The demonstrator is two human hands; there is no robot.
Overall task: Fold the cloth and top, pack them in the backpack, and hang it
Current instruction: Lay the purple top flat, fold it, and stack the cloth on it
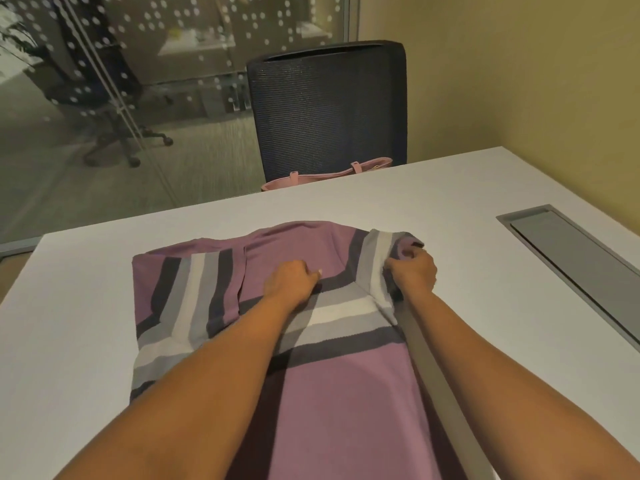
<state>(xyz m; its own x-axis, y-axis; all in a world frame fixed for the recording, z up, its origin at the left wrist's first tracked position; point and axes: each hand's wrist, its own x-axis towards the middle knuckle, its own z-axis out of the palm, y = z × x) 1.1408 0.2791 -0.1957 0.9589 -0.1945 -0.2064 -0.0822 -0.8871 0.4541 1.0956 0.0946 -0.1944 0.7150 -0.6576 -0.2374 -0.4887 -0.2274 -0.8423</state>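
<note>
Head view: the top (pixel 339 386), purple with bands of dark grey, light grey and white, lies flat on the white table (pixel 467 202). It runs from the middle of the frame down to 6 o'clock, its collar end pointing away toward 12 o'clock.

At about 9 o'clock of the garment, one striped sleeve (pixel 188 299) lies folded in over the body. The left hand (pixel 292 284) rests on the chest of the top near the frame's centre, fingers curled under and knuckles down on the fabric (I cannot tell whether it pinches any fabric or only presses on it).

At about 3 o'clock of the left hand, the right hand (pixel 412 271) has its fingers closed round the other sleeve (pixel 379 258). It holds the bunched, striped cloth lifted a little off the table at the garment's edge. Both forearms reach in from the bottom of the frame and cross over the top's lower half.

Toward 12 o'clock, beyond the far table edge, stands a dark mesh chair (pixel 329 105). A pink bag (pixel 325 176) sits on its seat (only its upper rim and strap fittings show). At 3 o'clock of the frame, a grey hatch (pixel 571 261) is set into the tabletop, well apart from the top. At 10 o'clock is a glass wall (pixel 156 64) with white dots.
</note>
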